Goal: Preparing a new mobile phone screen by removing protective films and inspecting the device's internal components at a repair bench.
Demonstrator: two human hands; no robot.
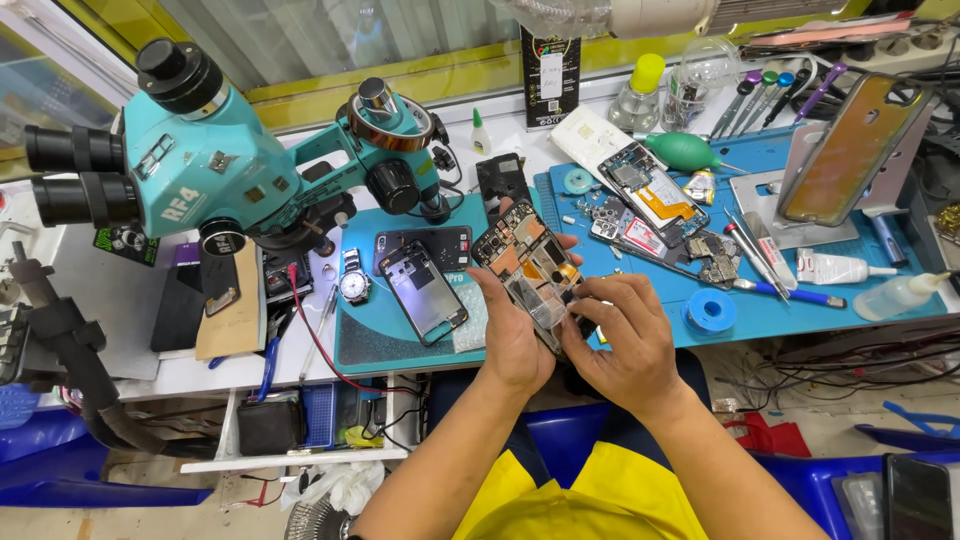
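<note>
Left hand: your left hand (512, 335) is closed around the lower left edge of the opened phone (530, 272), thumb up along its side, fingers wrapped behind it.
Right hand: your right hand (622, 340) is curled over the phone's lower right corner, fingertips (590, 308) bent down and pinching at its edge. Whether they hold a small part there, you cannot tell.
Phone: you hold it tilted above the front edge of the bench, back cover off, with boards and an orange strip showing inside. It sits over the seam between the teal mat (400, 330) and the blue mat (800, 280).
Left of your hands: a second phone (424, 292) lies on the teal mat, with a dark cover (425, 245) just behind it and a wristwatch (354, 283) beside it.
Microscope: the teal microscope (190, 160) stands at the far left, eyepieces pointing left, with a red wire (312, 335) running down past it.
Right of your hands: another stripped phone (655, 195) lies on the blue mat near loose parts, a tape roll (711, 311), a blue pen (790, 293) and a white tube (835, 267).
Far right: a phone on a stand (850, 150) leans upright.
Back edge: a green blower (685, 151) and small bottles (640, 95) line the wall.
</note>
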